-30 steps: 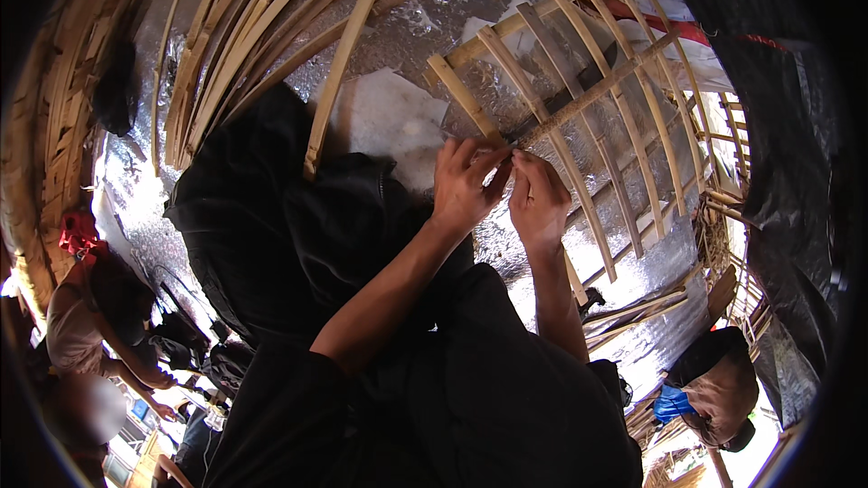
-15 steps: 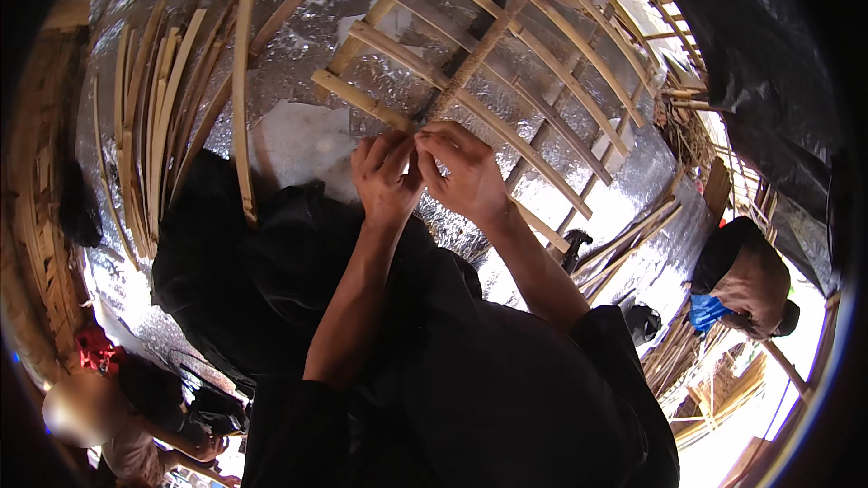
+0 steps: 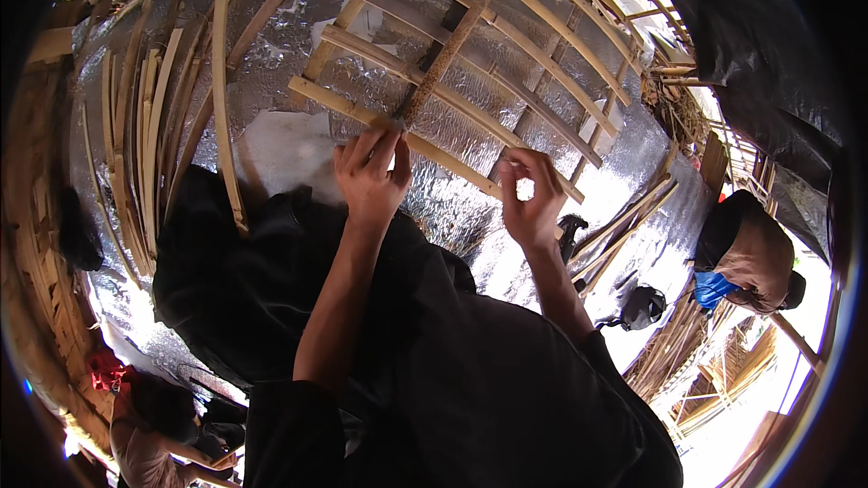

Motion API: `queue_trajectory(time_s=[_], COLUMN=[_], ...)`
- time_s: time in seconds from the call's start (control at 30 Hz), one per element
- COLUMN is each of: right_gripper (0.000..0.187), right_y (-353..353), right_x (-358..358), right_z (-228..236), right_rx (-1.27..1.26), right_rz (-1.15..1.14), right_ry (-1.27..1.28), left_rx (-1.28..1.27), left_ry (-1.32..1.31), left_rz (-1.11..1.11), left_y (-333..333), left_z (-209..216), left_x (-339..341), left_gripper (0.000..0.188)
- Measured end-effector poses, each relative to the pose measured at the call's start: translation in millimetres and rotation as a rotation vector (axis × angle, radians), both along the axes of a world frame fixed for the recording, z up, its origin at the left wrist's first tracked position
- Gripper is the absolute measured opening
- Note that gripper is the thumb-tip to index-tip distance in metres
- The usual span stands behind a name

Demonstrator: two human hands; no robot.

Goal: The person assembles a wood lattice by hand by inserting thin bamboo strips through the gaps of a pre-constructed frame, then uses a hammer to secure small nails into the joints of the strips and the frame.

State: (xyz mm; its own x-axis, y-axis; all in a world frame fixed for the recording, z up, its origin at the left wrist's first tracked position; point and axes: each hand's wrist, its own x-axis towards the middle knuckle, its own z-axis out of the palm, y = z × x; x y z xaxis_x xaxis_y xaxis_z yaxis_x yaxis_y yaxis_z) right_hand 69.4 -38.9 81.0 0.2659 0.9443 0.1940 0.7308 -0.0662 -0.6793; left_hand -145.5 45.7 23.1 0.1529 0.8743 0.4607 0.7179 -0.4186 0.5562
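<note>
Your left hand point(image 3: 371, 172) pinches the lowest slat of the tan bamboo strip lattice point(image 3: 470, 63), which lies on shiny silver foil sheet point(image 3: 271, 63). Your right hand point(image 3: 532, 199) curls its fingers around that slat.

Harsh daylight glares off foil; fisheye edges bend, dark

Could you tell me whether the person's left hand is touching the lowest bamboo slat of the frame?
Touching. The head view shows the left hand with its fingers pressed onto the lowest bamboo slat, beside the crossing rod.
</note>
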Motion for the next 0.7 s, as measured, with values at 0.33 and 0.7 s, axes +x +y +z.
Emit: queue_trajectory(time_s=[0.33, 0.7], right_gripper=[0.059, 0.024], right_y=[-236, -153], right_x=[104, 74], right_z=[-59, 19], right_rx=[-0.746, -0.455], right_rz=[-0.452, -0.461], right_ry=[-0.175, 0.258], left_rx=[0.013, 0.015], left_ry=[-0.014, -0.038], left_rz=[-0.050, -0.069], left_y=[4, 8], left_z=[4, 0], left_x=[-2, -6], left_gripper=[0.016, 0.018])
